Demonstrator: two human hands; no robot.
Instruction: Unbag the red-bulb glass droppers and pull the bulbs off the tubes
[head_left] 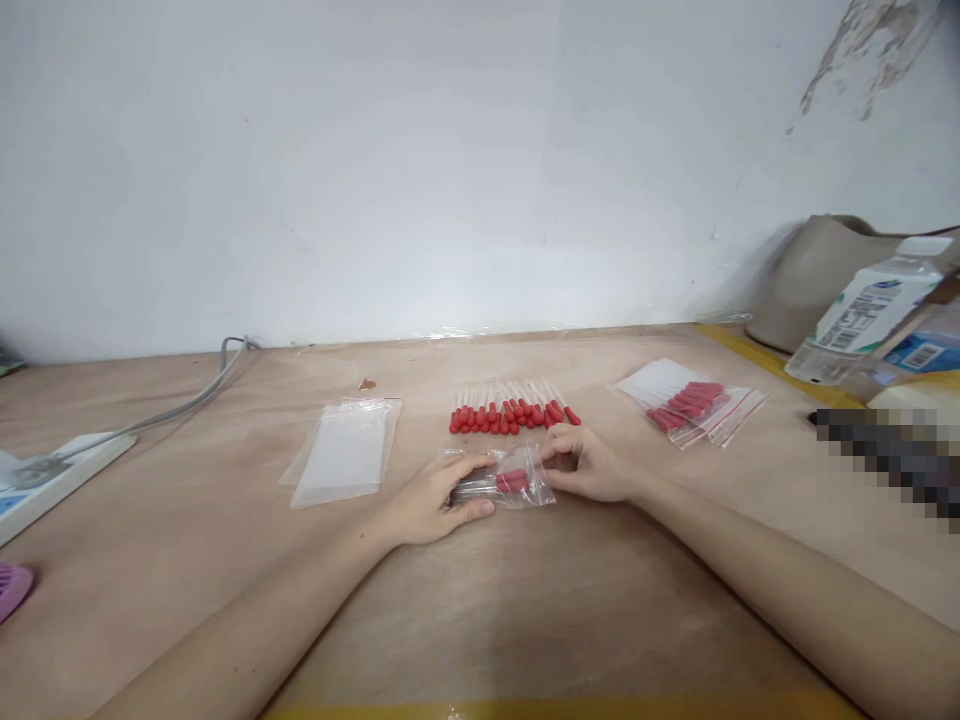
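While a power strip (105,452) lies at the far left, a stack of clear bags (341,455) sits on the table (480,620). Next, the left hand (435,500) rests on a bag (540,485) of red-ended sticks (514,480), thumb and fingers apart. Loose sticks (510,412) form a row just beyond. At the bag's right edge, the right hand (596,465) has curled fingers; whether they pinch it I cannot tell. Filled bags (682,400) lie farther right, near a bottle (862,305).

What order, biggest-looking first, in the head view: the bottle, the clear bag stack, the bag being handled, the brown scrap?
1. Bottle
2. Clear bag stack
3. Handled bag, partly covered
4. Brown scrap
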